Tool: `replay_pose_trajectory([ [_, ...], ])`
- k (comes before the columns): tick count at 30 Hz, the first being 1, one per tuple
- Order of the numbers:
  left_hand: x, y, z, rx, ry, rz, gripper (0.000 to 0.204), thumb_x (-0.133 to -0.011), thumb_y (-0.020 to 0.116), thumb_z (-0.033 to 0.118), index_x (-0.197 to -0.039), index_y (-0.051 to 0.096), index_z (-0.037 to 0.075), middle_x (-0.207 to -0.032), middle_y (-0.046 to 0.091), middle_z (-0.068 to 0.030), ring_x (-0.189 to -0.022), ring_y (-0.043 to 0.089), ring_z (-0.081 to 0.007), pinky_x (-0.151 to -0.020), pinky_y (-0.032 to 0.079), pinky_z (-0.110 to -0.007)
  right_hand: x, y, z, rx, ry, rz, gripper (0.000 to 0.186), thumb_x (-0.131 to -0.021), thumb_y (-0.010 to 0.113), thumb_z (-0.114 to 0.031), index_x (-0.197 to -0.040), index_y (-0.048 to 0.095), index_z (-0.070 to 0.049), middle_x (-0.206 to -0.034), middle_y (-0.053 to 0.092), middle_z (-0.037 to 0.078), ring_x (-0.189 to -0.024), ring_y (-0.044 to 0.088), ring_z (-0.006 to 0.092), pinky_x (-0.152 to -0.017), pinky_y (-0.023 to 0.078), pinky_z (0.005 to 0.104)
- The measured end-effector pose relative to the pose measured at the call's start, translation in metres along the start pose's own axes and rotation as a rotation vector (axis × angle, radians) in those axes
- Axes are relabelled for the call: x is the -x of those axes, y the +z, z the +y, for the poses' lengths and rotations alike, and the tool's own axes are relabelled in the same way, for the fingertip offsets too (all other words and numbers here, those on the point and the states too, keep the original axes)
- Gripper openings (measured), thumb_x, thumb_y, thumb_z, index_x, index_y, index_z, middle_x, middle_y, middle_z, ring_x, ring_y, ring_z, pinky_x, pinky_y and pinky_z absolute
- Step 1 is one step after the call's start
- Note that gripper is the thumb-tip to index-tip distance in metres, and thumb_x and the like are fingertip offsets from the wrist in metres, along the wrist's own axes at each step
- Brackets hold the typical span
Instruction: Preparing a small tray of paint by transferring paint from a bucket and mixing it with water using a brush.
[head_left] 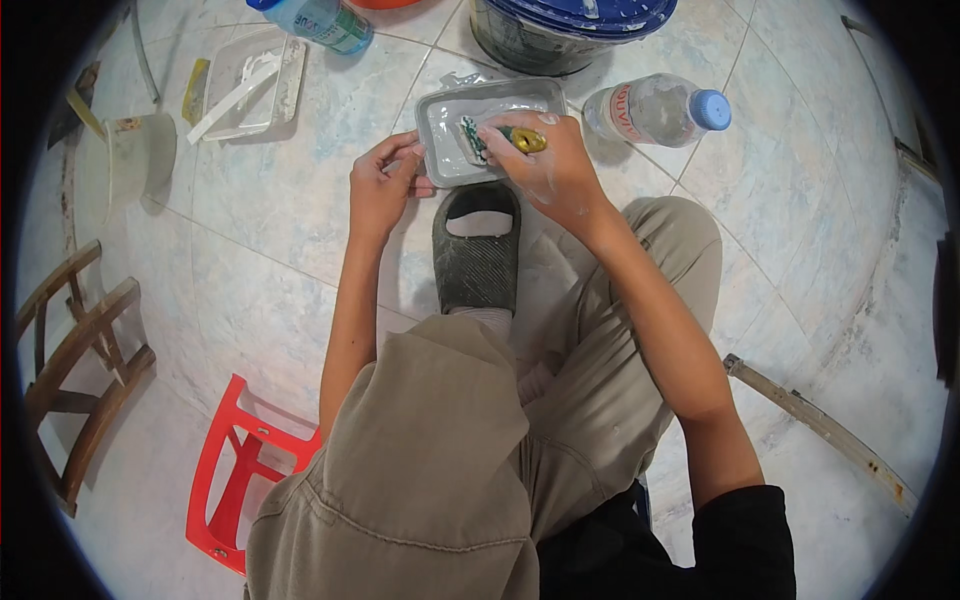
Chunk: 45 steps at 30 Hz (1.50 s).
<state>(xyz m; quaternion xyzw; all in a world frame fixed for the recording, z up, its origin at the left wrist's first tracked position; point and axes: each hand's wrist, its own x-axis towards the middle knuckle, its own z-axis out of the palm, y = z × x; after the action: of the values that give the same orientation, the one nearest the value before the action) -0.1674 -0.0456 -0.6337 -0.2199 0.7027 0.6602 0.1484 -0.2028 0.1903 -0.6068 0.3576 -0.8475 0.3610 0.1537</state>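
Observation:
A shallow grey tray point(430, 150) with whitish-grey paint in it lies on the tiled floor. My left hand point(388, 182) is at its left side, thumb and fingers closed on the rim near the lower corner. In my right hand point(558, 165) is a paintbrush point(527, 140) with a green and yellow handle. Its paint-coated head is down in the tray, over the paint, and the fingers wrap round the handle. Whitish smears mark the right hand. My dark slipper point(477, 255) stands just below the tray.
Right of the tray lies a clear bottle point(640, 110) with a blue cap. Behind stands a blue-lidded bucket point(560, 45). At the left are a blue bottle point(325, 25), a clear container point(285, 100) with a white strip, wooden frame pieces point(85, 340) and a red chair point(220, 480).

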Motion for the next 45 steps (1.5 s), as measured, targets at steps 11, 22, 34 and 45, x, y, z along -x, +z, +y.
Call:
replay_pose_trajectory([
  [11,0.000,0.001,0.001,0.015,-0.025,-0.030,0.032,-0.099,0.066,0.012,-0.127,0.065,-0.003,-0.098,0.068,-0.0066,-0.068,0.069,-0.0133,-0.061,0.061,-0.026,0.003,0.009,-0.007,-0.001,0.063,-0.004,0.019,-0.084,0.069,-0.008,-0.103,0.073,-0.007,-0.106,0.071,0.010,-0.095,0.067,0.0321,-0.081,0.048,0.0435],
  [22,-0.002,-0.001,-0.002,0.036,-0.016,-0.028,0.031,-0.098,0.066,0.009,-0.126,0.066,-0.005,-0.098,0.068,-0.0086,-0.066,0.070,-0.0146,-0.058,0.060,-0.026,-0.003,0.010,-0.011,-0.065,0.099,-0.003,0.014,-0.089,0.068,-0.010,-0.101,0.074,-0.007,-0.104,0.072,0.011,-0.095,0.067,0.0334,-0.083,0.048,0.0431],
  [34,-0.002,-0.002,-0.004,0.019,-0.022,-0.043,0.036,-0.098,0.067,0.014,-0.130,0.064,-0.002,-0.097,0.068,-0.0058,-0.067,0.068,-0.0118,-0.061,0.061,-0.027,0.001,0.017,-0.009,-0.146,0.164,-0.004,0.017,-0.087,0.069,-0.009,-0.103,0.074,-0.007,-0.106,0.071,0.012,-0.099,0.065,0.0335,-0.086,0.046,0.0423],
  [45,-0.003,-0.002,-0.004,0.043,-0.019,-0.037,0.032,-0.098,0.066,0.011,-0.126,0.065,-0.005,-0.099,0.067,-0.0093,-0.067,0.070,-0.0153,-0.058,0.060,-0.027,-0.004,0.015,-0.015,-0.238,0.278,-0.009,0.014,-0.088,0.069,-0.010,-0.101,0.074,-0.006,-0.103,0.072,0.014,-0.094,0.067,0.0357,-0.082,0.049,0.0433],
])
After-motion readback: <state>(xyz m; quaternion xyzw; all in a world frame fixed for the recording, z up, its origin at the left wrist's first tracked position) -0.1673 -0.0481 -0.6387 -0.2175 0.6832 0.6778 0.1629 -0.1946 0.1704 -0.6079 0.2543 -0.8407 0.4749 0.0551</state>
